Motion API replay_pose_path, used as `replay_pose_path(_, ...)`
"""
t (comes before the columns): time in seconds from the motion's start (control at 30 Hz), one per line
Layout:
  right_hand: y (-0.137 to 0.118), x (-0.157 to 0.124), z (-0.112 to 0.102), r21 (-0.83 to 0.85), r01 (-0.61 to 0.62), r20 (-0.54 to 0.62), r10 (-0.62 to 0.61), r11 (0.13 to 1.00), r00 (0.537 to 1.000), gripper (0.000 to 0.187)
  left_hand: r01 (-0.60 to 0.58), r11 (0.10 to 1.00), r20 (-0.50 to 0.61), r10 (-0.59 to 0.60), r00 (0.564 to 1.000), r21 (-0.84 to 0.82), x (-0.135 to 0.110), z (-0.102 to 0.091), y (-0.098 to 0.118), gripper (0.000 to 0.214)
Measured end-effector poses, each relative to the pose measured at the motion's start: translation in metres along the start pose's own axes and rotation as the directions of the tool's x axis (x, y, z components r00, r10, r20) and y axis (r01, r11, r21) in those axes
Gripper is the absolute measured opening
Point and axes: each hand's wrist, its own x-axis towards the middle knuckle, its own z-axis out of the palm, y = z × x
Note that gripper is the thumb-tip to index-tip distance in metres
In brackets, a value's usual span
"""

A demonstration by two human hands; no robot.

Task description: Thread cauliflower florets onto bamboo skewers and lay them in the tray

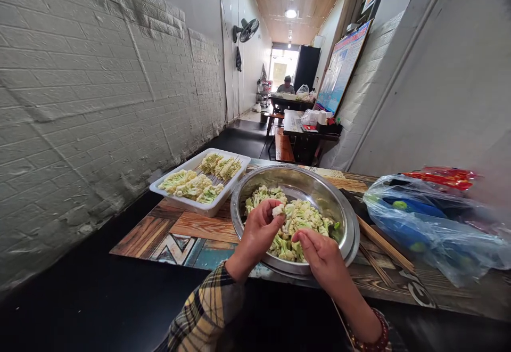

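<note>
My left hand is over the metal bowl, with thumb and fingers pinched round a small cauliflower floret. My right hand is closed at the bowl's near right side, its fingertips pointing toward the floret. A thin wooden skewer runs out below that hand; its tip is hidden or too small to make out. Many loose cauliflower pieces lie in the wide metal bowl. To the left, a white plastic tray holds skewered cauliflower in two groups.
Bundled wooden sticks lie right of the bowl, beside a clear plastic bag with blue and green contents. A red packet rests behind it. A brick-patterned wall runs along the left. Farther off, a person sits at a table.
</note>
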Motion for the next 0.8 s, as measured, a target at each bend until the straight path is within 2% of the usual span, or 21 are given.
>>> replay_pose_path(0.2, -0.0007, 0.0001, 0.0004, -0.009, 0.017, -0.022, -0.018, 1.000, 1.000, 0.029, 0.010, 0.999, 0.001, -0.010, 1.000, -0.049, 0.0000, 0.0016, 0.0029, 0.018)
replay_pose_path(0.37, -0.0019, -0.0016, 0.0012, 0.007, 0.012, -0.047, -0.011, 1.000, 0.999, 0.029, 0.057, 0.989, 0.065, -0.048, 0.997, -0.139, -0.0004, 0.0010, 0.0013, 0.028)
replay_pose_path(0.47, -0.0024, -0.0021, 0.0012, 0.017, 0.017, -0.046, -0.016, 1.000, 0.999, 0.029, 0.058, 0.991, 0.109, -0.046, 0.993, -0.117, -0.0003, 0.0000, -0.0009, 0.020)
replay_pose_path(0.57, -0.0025, -0.0019, 0.0007, 0.020, 0.021, -0.034, -0.020, 1.000, 0.999, 0.029, 0.049, 0.994, 0.123, -0.037, 0.992, -0.093, -0.0006, -0.0004, -0.0013, 0.021)
replay_pose_path(0.8, 0.0016, -0.0018, 0.0018, 0.044, 0.016, 0.001, -0.016, 0.999, 1.000, 0.030, 0.035, 0.998, 0.080, -0.030, 0.996, -0.058, -0.0020, 0.0007, 0.0008, 0.019)
